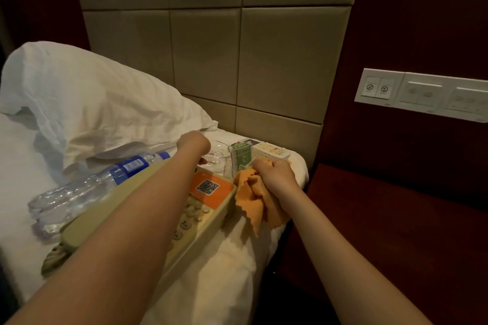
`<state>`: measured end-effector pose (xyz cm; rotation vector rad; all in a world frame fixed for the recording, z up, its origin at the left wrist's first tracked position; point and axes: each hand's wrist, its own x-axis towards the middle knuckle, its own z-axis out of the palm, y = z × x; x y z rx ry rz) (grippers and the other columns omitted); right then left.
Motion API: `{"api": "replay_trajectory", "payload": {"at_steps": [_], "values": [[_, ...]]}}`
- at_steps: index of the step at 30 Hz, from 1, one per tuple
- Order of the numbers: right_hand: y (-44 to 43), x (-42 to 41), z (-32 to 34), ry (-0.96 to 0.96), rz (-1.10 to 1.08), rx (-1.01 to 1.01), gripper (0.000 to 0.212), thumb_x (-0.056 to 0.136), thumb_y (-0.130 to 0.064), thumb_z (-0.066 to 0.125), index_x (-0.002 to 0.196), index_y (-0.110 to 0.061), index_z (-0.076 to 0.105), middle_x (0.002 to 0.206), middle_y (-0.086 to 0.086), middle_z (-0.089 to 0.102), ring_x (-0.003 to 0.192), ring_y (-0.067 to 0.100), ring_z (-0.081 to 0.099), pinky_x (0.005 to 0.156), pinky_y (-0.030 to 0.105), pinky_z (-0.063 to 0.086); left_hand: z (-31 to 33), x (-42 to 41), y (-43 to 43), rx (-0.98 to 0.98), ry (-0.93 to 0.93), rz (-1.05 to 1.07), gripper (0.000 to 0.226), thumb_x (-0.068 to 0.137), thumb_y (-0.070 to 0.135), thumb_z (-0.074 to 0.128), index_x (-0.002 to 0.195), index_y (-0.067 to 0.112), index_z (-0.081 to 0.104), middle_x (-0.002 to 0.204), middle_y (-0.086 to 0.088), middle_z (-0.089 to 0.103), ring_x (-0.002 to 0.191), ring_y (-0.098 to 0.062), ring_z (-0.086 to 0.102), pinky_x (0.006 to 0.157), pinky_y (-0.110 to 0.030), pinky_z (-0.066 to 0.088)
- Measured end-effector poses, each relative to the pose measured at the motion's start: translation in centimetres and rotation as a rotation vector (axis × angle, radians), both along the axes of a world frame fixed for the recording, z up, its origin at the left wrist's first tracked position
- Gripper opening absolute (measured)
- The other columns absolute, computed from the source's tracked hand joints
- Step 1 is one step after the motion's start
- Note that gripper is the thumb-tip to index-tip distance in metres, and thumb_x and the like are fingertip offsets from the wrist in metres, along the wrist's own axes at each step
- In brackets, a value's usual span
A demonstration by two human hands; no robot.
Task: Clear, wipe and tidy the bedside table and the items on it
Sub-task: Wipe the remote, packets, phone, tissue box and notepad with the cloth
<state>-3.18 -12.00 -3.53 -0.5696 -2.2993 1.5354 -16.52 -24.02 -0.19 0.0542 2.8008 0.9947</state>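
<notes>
Head view: on the bed beside the dark bedside table (383,206), the right hand (277,174) clutches a bunched orange cloth (253,192) against a clear card holder (241,158), apparently wiping items, while the left hand (194,144) covers a glass ashtray (219,155), grip hidden; next probably means steadying it for wiping.

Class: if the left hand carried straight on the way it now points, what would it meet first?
Probably the clear glass dish, lying just ahead of the left hand. Depth is unclear, so the fingers may already touch it.
</notes>
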Motion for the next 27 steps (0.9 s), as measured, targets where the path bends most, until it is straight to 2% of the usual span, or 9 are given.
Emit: {"api": "replay_trajectory", "payload": {"at_steps": [3,5,8,13,16,18,22,26,27], "values": [[-0.9,-0.1,0.7,0.021,-0.007,-0.002,0.027,0.092,-0.029,0.05,0.068,-0.016,0.053,0.071,0.002,0.055,0.074,0.018,0.051,0.066,0.029,0.038,0.8,0.4,-1.4,-0.346,0.218,-0.061,0.027,0.095,0.008,0.044,0.119,0.0,0.052,0.119,-0.012,0.06,0.109,-0.025,0.059,0.086,-0.027,0.046],[-1.8,-0.1,1.5,0.029,0.002,-0.002,0.026,0.092,-0.027,0.05,0.069,-0.016,0.052,0.07,0.003,0.054,0.073,0.019,0.05,0.066,0.03,0.038,1.5,0.4,-3.0,-0.466,0.262,-0.064,0.028,0.095,0.008,0.046,0.121,0.0,0.052,0.126,-0.014,0.054,0.117,-0.028,0.053,0.092,-0.03,0.044],[-3.7,0.1,2.5,0.014,0.033,-0.043,0.023,0.091,-0.029,0.052,0.072,-0.016,0.056,0.077,0.005,0.059,0.076,0.02,0.053,0.069,0.029,0.041,2.6,0.7,-6.4,-0.597,0.226,-0.092,0.03,0.092,0.01,0.051,0.12,-0.001,0.053,0.122,-0.015,0.055,0.112,-0.028,0.054,0.092,-0.032,0.044],[-6.6,0.7,3.3,0.025,0.065,0.018,0.021,0.088,-0.03,0.054,0.077,-0.013,0.059,0.08,0.007,0.061,0.079,0.023,0.056,0.073,0.034,0.045,1.7,0.7,-11.2,-0.722,0.017,-0.124,0.046,0.088,0.027,0.057,0.127,0.004,0.051,0.121,-0.012,0.056,0.097,-0.024,0.055,0.087,-0.034,0.047],[-7.6,1.2,2.9,0.018,0.087,0.033,0.023,0.088,-0.028,0.053,0.069,-0.014,0.054,0.068,0.003,0.054,0.072,0.021,0.051,0.068,0.032,0.039,0.6,0.4,-13.1,-0.727,-0.058,-0.116,0.045,0.085,0.024,0.062,0.125,0.006,0.053,0.111,-0.009,0.059,0.093,-0.022,0.057,0.084,-0.032,0.047],[-7.8,1.4,2.6,0.001,0.088,0.026,0.026,0.087,-0.028,0.054,0.064,-0.017,0.05,0.068,0.003,0.053,0.073,0.021,0.051,0.067,0.032,0.039,0.2,0.5,-14.0,-0.709,-0.085,-0.105,0.05,0.082,0.026,0.065,0.127,0.01,0.051,0.113,-0.007,0.057,0.101,-0.022,0.056,0.092,-0.034,0.045],[-8.1,1.6,2.3,-0.017,0.091,0.023,0.025,0.086,-0.029,0.053,0.064,-0.017,0.054,0.098,-0.002,0.045,0.074,0.018,0.055,0.072,0.035,0.044,1.4,1.8,-15.3,-0.532,-0.236,-0.099,0.067,0.082,0.021,0.069,0.139,0.008,0.036,0.129,-0.015,0.05,0.119,-0.03,0.049,0.103,-0.042,0.039],[-8.4,1.7,2.2,-0.041,0.092,-0.017,0.02,0.088,-0.031,0.053,0.078,-0.014,0.059,0.096,0.003,0.057,0.079,0.02,0.058,0.076,0.036,0.047,1.7,3.7,-16.9,-0.254,-0.363,-0.03,0.048,0.087,0.011,0.063,0.13,-0.001,0.044,0.092,-0.012,0.055,0.084,-0.022,0.052,0.08,-0.035,0.039],[-8.4,1.7,2.2,-0.045,0.091,-0.025,0.02,0.088,-0.031,0.053,0.082,-0.014,0.06,0.092,0.006,0.06,0.081,0.021,0.057,0.076,0.035,0.046,1.5,3.6,-17.4,-0.212,-0.378,-0.018,0.047,0.087,0.01,0.063,0.129,-0.002,0.045,0.093,-0.013,0.055,0.087,-0.024,0.052,0.082,-0.036,0.037]]}}
